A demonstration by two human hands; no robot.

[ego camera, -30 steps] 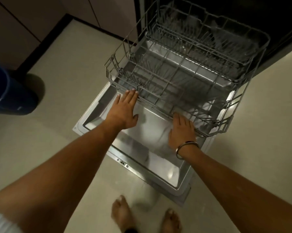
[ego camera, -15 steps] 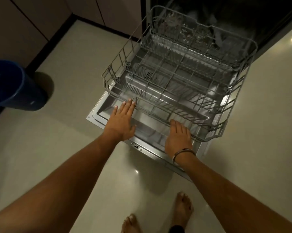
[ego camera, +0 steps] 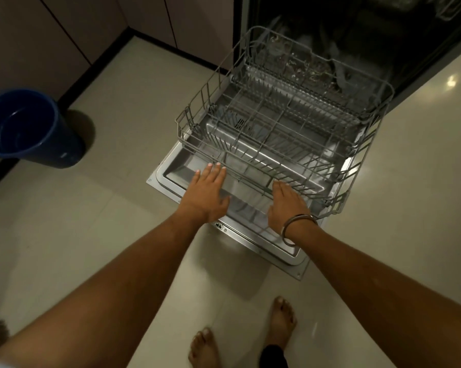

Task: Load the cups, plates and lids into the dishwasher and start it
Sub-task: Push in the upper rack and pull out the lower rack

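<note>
- Grey wire lower rack [ego camera: 277, 123] is sitting pulled out over the dropped dishwasher door [ego camera: 176, 176]; no cups, plates or lids are showing in it.
- Left hand [ego camera: 206, 193] is lying flat, palm down, fingers straight and together; fingertips are reaching the rack's front rail near its left corner. Nothing gripped.
- Right hand [ego camera: 286, 201] is likewise spread flat, fingers extended, fingertips meeting the same front rail further to the right. Nothing gripped here either.
- Rack is lying just beyond both hands, its front edge at the fingertips, its back end going into the dark dishwasher tub [ego camera: 330, 27].
- Metal bangle [ego camera: 297, 227] is circling the right wrist.
- Stainless inner face of the door is showing between and under the two hands.
- Blue bucket [ego camera: 30, 126] is standing on the pale tiled floor [ego camera: 104, 221], well to the left of the door, near the dark plinth of the cabinets [ego camera: 51, 35].
- Bare feet [ego camera: 282, 320] are standing on the tiles, just short of the door's outer edge.
</note>
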